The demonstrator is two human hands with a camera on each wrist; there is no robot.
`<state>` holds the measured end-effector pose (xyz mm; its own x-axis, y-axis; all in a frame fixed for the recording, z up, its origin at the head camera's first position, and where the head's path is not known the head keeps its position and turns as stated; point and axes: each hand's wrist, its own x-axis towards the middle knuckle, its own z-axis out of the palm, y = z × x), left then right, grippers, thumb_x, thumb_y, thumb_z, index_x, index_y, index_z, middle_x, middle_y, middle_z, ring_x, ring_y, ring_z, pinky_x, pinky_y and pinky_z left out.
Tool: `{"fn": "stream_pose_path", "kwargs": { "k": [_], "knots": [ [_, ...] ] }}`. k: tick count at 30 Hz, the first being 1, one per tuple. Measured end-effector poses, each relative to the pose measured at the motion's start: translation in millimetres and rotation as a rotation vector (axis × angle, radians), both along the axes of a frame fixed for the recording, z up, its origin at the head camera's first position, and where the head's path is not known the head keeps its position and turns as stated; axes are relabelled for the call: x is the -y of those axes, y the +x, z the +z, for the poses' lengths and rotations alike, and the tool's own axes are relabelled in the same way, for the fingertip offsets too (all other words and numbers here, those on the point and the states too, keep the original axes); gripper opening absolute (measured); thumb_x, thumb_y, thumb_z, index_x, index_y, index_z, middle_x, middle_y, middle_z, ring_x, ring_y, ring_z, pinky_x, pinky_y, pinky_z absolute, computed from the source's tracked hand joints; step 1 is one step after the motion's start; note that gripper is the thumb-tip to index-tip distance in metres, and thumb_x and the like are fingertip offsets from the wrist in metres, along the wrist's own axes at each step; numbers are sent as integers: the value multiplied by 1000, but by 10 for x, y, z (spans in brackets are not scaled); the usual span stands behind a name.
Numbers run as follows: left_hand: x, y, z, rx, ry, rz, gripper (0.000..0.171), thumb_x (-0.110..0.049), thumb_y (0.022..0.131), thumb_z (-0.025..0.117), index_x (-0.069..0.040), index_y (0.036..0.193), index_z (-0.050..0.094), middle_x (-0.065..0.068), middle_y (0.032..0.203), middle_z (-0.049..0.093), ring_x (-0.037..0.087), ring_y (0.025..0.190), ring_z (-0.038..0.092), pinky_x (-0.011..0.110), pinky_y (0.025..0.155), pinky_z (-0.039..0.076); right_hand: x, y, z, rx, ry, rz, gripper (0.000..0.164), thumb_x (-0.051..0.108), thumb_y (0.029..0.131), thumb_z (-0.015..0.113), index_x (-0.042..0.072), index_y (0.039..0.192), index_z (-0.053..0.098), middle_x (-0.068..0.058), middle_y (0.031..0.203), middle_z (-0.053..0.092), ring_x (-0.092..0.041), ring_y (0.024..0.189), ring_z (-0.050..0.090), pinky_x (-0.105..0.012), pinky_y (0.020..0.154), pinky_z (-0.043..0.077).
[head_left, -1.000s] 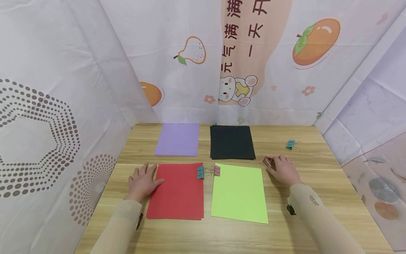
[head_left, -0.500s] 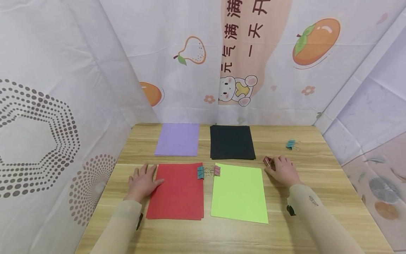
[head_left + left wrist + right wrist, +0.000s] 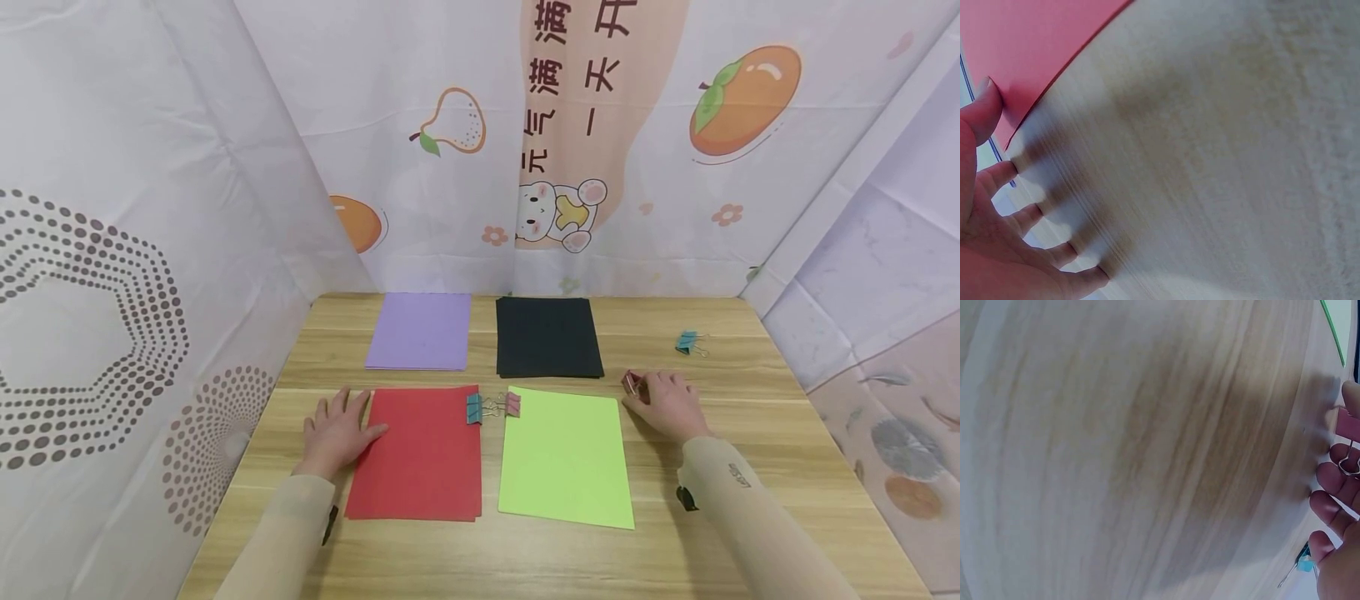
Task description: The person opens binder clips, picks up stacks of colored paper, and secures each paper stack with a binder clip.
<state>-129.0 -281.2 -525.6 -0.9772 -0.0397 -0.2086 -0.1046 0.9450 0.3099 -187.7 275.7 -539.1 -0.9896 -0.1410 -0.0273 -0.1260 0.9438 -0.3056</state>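
Observation:
My left hand [image 3: 335, 431] lies spread at the left edge of a stack of red paper [image 3: 420, 454]. Its thumb rests on the red sheets, while the other fingertips touch the tabletop, as the left wrist view shows. On the right, my right hand [image 3: 670, 404] pinches a dark pink binder clip [image 3: 1349, 425] between thumb and fingers, low over the table. A blue binder clip [image 3: 474, 408] sits on the red stack's upper right edge. Facing it, a pink binder clip [image 3: 513, 404] sits on the upper left edge of the yellow-green paper [image 3: 567, 458].
Purple paper [image 3: 418, 331] and black paper [image 3: 549, 337] lie side by side at the back of the wooden table [image 3: 480, 562]. Another blue binder clip [image 3: 687, 342] lies behind my right hand. Printed curtains [image 3: 420, 217] enclose the back and sides.

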Motion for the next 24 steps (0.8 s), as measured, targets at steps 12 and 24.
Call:
{"fn": "stream_pose_path", "kwargs": {
  "k": [12,24],
  "knots": [
    [-1,11,3,-6,5,1,79,-57,84,58,-17,146,30,21,150,14,56,130,8,74,93,7,3,5,8,13,4,10,44,47,86,59,6,98,53,-5,78,54,-31,81,45,-45,71,25],
    [7,8,-9,-13,1,-6,79,-58,84,57,-16,146,30,22,149,14,56,129,9,75,93,8,19,8,11,-9,30,38,48,45,87,57,1,105,52,-11,78,60,-28,71,54,-47,73,26]
  ]
}}
